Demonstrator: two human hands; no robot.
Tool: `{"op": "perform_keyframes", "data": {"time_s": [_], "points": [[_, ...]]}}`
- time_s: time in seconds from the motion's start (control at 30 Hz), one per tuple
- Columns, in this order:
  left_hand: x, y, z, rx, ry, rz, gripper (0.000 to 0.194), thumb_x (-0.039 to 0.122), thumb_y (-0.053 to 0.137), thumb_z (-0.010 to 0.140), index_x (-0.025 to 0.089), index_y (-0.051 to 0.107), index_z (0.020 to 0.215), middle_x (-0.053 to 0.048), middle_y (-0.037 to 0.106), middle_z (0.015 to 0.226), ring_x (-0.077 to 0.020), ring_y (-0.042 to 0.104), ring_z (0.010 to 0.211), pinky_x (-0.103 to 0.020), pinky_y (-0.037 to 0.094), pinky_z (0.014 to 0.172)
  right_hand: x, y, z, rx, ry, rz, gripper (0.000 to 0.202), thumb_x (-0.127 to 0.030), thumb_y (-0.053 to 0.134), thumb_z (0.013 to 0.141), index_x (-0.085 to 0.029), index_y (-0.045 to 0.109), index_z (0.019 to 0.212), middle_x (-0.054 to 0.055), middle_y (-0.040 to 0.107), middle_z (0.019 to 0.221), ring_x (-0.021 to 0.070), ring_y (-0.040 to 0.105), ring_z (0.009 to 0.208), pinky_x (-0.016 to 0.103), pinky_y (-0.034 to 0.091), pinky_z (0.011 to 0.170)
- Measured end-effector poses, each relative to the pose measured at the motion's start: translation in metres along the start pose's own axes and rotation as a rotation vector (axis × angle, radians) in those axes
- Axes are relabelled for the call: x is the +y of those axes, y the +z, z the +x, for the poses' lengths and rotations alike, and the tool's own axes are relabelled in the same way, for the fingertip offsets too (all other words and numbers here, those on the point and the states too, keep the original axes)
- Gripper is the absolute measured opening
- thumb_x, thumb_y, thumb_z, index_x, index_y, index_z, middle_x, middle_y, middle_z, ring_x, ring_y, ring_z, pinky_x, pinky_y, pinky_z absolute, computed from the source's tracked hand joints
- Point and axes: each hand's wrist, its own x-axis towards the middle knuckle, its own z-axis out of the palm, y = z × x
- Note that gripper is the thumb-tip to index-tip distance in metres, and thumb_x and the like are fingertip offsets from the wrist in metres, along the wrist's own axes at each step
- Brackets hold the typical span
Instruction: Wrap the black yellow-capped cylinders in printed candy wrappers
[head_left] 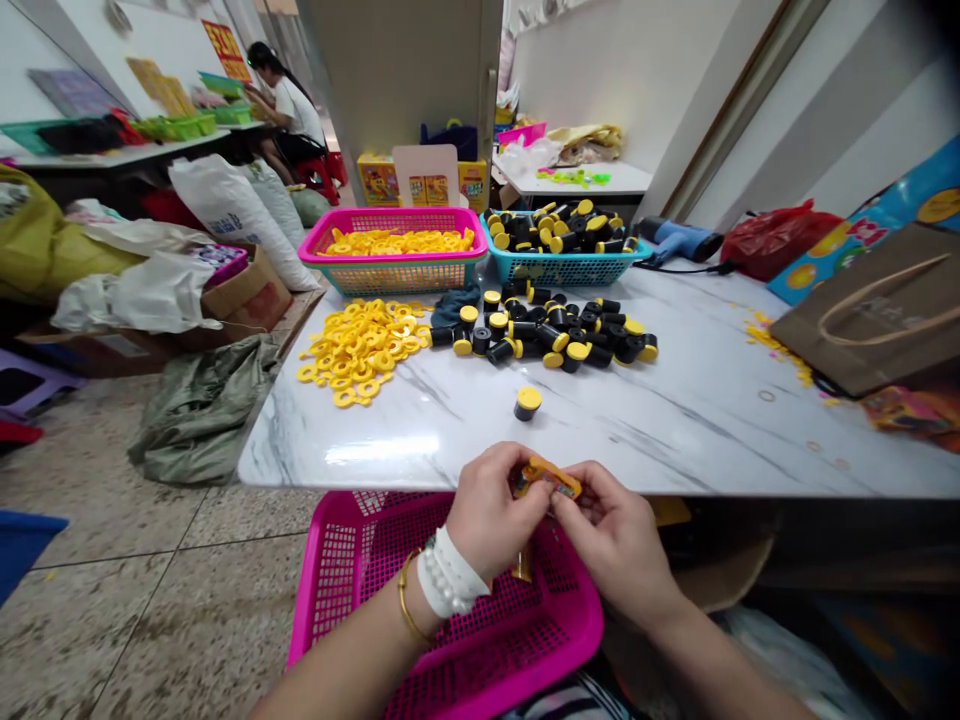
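Above the pink basket (319,560), at the table's front edge, both my hands pinch a small orange-yellow plastic piece with a printed, multicoloured face (559,480). My left hand (491,505) is closed on its left end, and my right hand (615,535) grips the right end with thumb and fingers. My fingers cover part of the piece. A yellow item (522,566) shows below my hands, against the basket. Just beyond them, one black cylinder with a yellow cap (528,403) stands upright on the marble-patterned table (420,430).
Yellow rings (360,345) lie piled at left, beside scattered black cylinders with yellow caps (555,335). Behind are a pink basket of yellow parts (311,245) and a blue basket of cylinders (517,268). A blue tool (686,240) and brown paper bag (870,320) are at right. Someone (292,110) sits far left.
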Motion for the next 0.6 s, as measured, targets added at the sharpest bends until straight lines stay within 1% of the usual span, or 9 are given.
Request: {"op": "perform_keyframes", "data": {"time_s": [0.07, 0.13, 0.17, 0.23, 0.3, 0.37, 0.47, 0.53, 0.6], "points": [[0.002, -0.003, -0.002, 0.125, 0.088, 0.121, 0.005, 0.013, 0.056, 0.082, 0.016, 0.060, 0.083, -0.006, 0.063, 0.084, -0.0195, 0.059, 0.083, -0.034, 0.048, 0.077, -0.002, 0.003, -0.001, 0.146, -0.119, -0.154, 0.015, -0.034, 0.057, 0.089, -0.021, 0.063, 0.097, 0.005, 0.070, 0.087, 0.0197, 0.066, 0.076, 0.031, 0.053, 0.072], [0.002, -0.006, -0.003, 0.191, 0.140, 0.133, 0.008, 0.012, 0.054, 0.083, 0.015, 0.060, 0.086, -0.007, 0.062, 0.089, -0.0196, 0.058, 0.086, -0.035, 0.047, 0.080, -0.006, 0.003, 0.000, 0.176, -0.151, -0.166, 0.016, -0.033, 0.057, 0.089, -0.022, 0.063, 0.099, 0.006, 0.070, 0.091, 0.0204, 0.067, 0.080, 0.032, 0.054, 0.075], [0.001, -0.009, -0.003, 0.153, 0.118, 0.079, 0.008, 0.013, 0.055, 0.083, 0.015, 0.061, 0.089, -0.007, 0.063, 0.089, -0.0191, 0.059, 0.084, -0.034, 0.048, 0.078, -0.008, 0.003, 0.001, 0.101, -0.106, -0.093, 0.017, -0.036, 0.057, 0.089, -0.021, 0.062, 0.097, 0.006, 0.069, 0.089, 0.0202, 0.067, 0.079, 0.032, 0.054, 0.073], [0.000, -0.017, -0.001, -0.032, 0.002, -0.080, 0.009, 0.019, 0.061, 0.083, 0.015, 0.061, 0.090, -0.006, 0.065, 0.084, -0.0182, 0.059, 0.077, -0.033, 0.049, 0.072, -0.010, 0.000, 0.004, -0.117, 0.037, 0.099, 0.020, -0.041, 0.059, 0.089, -0.021, 0.059, 0.091, 0.004, 0.068, 0.083, 0.0188, 0.066, 0.073, 0.030, 0.055, 0.067], [-0.001, -0.023, -0.002, -0.156, -0.066, -0.124, 0.008, 0.020, 0.064, 0.081, 0.015, 0.061, 0.087, -0.005, 0.064, 0.078, -0.0180, 0.059, 0.071, -0.032, 0.049, 0.067, -0.009, -0.001, 0.003, -0.217, 0.088, 0.137, 0.022, -0.043, 0.060, 0.089, -0.021, 0.057, 0.089, 0.003, 0.065, 0.079, 0.0173, 0.064, 0.069, 0.028, 0.055, 0.064], [0.000, -0.024, -0.005, -0.088, 0.008, 0.027, 0.003, 0.013, 0.059, 0.081, 0.015, 0.060, 0.083, -0.007, 0.062, 0.080, -0.0198, 0.058, 0.077, -0.035, 0.049, 0.072, -0.006, 0.002, 0.001, -0.134, 0.002, -0.010, 0.018, -0.039, 0.059, 0.090, -0.021, 0.058, 0.090, 0.002, 0.065, 0.079, 0.0164, 0.062, 0.069, 0.027, 0.052, 0.064], [0.000, -0.017, -0.011, 0.075, 0.183, 0.225, 0.017, 0.006, 0.047, 0.084, 0.013, 0.061, 0.090, -0.010, 0.060, 0.091, -0.0232, 0.056, 0.090, -0.042, 0.048, 0.084, -0.003, 0.007, -0.002, -0.040, -0.073, -0.126, 0.014, -0.034, 0.057, 0.091, -0.021, 0.061, 0.094, 0.002, 0.066, 0.081, 0.0156, 0.062, 0.069, 0.027, 0.049, 0.065], [-0.002, -0.015, -0.012, 0.110, 0.166, 0.116, 0.026, 0.011, 0.051, 0.085, 0.013, 0.061, 0.109, -0.011, 0.061, 0.099, -0.0232, 0.057, 0.095, -0.043, 0.049, 0.086, -0.006, 0.009, 0.000, -0.047, -0.008, 0.008, 0.017, -0.037, 0.059, 0.091, -0.021, 0.061, 0.096, 0.003, 0.067, 0.083, 0.0153, 0.063, 0.071, 0.026, 0.050, 0.066], [-0.004, -0.017, -0.009, 0.103, 0.032, -0.134, 0.041, 0.019, 0.062, 0.082, 0.013, 0.056, 0.121, -0.011, 0.062, 0.105, -0.0215, 0.059, 0.092, -0.040, 0.053, 0.083, -0.012, 0.009, 0.004, -0.047, 0.088, 0.225, 0.025, -0.043, 0.066, 0.086, -0.020, 0.061, 0.095, 0.003, 0.068, 0.085, 0.0155, 0.064, 0.073, 0.025, 0.052, 0.066]]}}
